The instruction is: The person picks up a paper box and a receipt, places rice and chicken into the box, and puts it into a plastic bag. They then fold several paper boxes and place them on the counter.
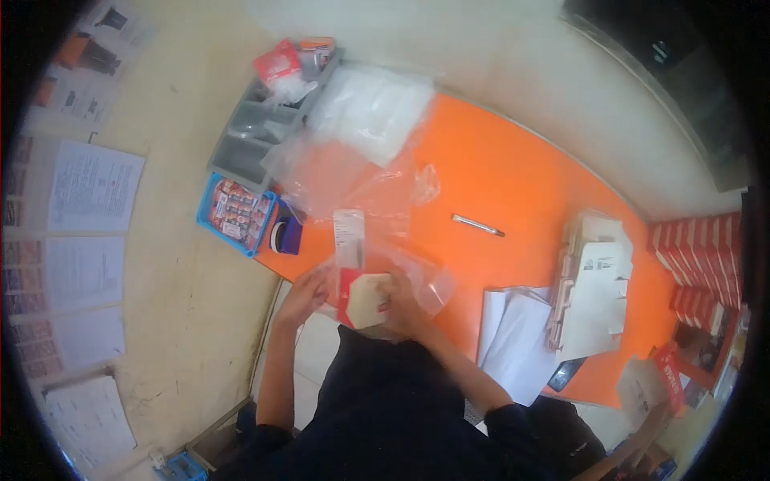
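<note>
An orange table stands against pale walls, the left one scuffed and hung with printed sheets. Below lie light floor tiles; a dark panel shows upper right

One red-and-cream box between the left fingers and right fingers, one printed slip just beyond them, at one orange tabletop. Beyond and left of the fingers: one blue basket, one grey tray, small packets too tiny to count. To their right: one pen, one stack of cartons, one phone, one co-worker's hand, and red-and-white boxes too blurred to count.
</note>
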A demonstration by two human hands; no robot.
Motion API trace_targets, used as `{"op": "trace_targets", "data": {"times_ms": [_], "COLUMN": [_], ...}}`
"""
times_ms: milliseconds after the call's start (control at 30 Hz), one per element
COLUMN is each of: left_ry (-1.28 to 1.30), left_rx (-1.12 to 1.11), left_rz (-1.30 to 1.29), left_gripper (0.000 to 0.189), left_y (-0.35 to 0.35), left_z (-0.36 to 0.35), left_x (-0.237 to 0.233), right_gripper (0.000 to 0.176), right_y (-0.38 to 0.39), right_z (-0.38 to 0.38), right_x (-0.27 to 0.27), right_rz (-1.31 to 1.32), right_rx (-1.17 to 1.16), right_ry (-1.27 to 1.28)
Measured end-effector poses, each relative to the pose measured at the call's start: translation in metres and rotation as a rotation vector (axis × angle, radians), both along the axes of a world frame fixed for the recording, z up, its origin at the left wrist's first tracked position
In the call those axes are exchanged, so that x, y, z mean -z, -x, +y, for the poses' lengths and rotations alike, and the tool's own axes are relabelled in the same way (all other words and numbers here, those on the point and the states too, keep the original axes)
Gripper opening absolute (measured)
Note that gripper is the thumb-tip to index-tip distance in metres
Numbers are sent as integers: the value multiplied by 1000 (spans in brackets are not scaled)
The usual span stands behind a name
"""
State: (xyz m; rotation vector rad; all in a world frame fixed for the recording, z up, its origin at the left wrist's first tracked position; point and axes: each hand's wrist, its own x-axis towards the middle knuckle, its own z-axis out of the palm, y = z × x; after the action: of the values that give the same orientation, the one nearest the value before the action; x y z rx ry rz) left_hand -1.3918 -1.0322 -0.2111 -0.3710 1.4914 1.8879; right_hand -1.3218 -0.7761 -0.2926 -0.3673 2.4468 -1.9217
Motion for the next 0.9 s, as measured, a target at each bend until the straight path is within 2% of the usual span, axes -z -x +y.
{"op": "trace_targets", "data": {"times_ms": [67, 133, 200, 233, 267, 333, 400, 467, 567, 600, 667, 767, 867, 900], "left_ry": [-37, -20, 37, 43, 49, -227, -475, -410, -237, -247, -264, -61, 68, 137], "left_rx": [30, -14, -173, -144, -113, 57, 37, -70, -242, -223, -175, 3, 302, 412], "left_rz": [-7, 50, -40, -60, -80, -174, -191, -66, 117, 244, 488, 534, 620, 606], "left_gripper": [36, 38, 39, 40, 41, 45, 49, 52, 59, 60, 63, 63, 57, 51], "left_y": [-8, -19, -30, -41, -52, -61, -49, -19, 14, 18, 23, 19, 36, 48], "left_z": [-7, 8, 40, 53, 66, 76, 82, 83, 90, 92, 97, 111, 85, 66], "left_x": [-30, -56, -65, -56, -48, -54, -85, -94, -110, -113, -114, -105, -127, -147], "right_gripper": [78, 64, 58, 55, 52, 45, 51, 57, 67, 72, 59, 48, 41, 30], "right_y": [-3, -8, -14, -10, -11, -24, -11, 10, -8, -17, -15, -1, 56, 71], "right_z": [17, 30, 32, 35, 37, 43, 54, 63, 89, 99, 98, 89, 52, 42], "right_x": [-7, -67, -75, -77, -70, -27, -19, -25, -74, -98, -201, -239, -280, -278], "right_rz": [-23, -111, -278, -336, -267, -100, -34, -35, -185, -243, -344, -397, -373, -245], "right_rx": [-86, -122, -113, -114, -163, -247, -164, -51, -106, -146, -223, -379, -645, -527], "right_ry": [-407, -799, -873, -915, -1061, -1335, -1252, -1045, -1007, -1030, -1113, -1001, -579, -513]}}
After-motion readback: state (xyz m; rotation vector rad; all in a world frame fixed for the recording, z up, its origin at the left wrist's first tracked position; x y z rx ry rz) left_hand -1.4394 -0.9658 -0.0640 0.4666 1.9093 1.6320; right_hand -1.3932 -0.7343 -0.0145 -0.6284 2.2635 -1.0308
